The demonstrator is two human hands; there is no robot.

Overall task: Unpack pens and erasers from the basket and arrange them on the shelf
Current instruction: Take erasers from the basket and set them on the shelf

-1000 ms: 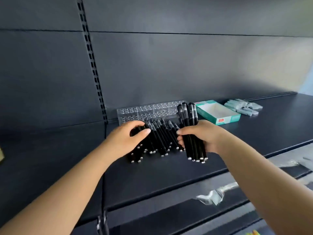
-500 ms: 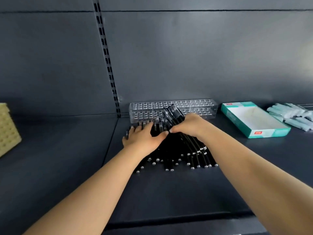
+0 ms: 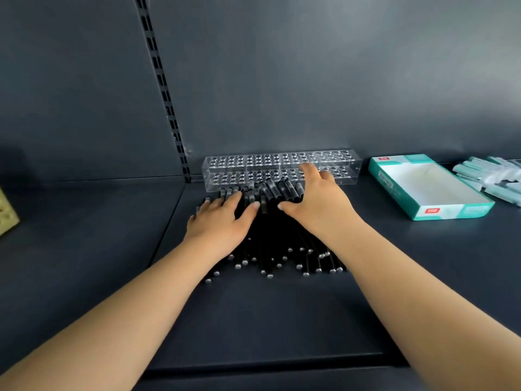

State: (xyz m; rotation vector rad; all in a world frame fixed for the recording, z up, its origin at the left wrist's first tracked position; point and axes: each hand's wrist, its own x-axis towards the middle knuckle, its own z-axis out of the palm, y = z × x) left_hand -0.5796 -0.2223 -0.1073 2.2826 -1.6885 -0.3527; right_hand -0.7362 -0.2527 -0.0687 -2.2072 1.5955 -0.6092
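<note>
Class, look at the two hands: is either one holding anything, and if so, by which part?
Nothing is held. The left hand and right hand lie flat with straight fingers on the black pens, pressing their upper ends.

pens [image 3: 270, 249] partly under both hands; basket [image 3: 7, 213] cut by left edge

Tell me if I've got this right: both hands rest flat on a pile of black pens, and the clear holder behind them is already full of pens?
Not quite. The head view shows the clear holder with empty holes. The rest is right: the left hand and right hand rest flat on the black pens.
</note>
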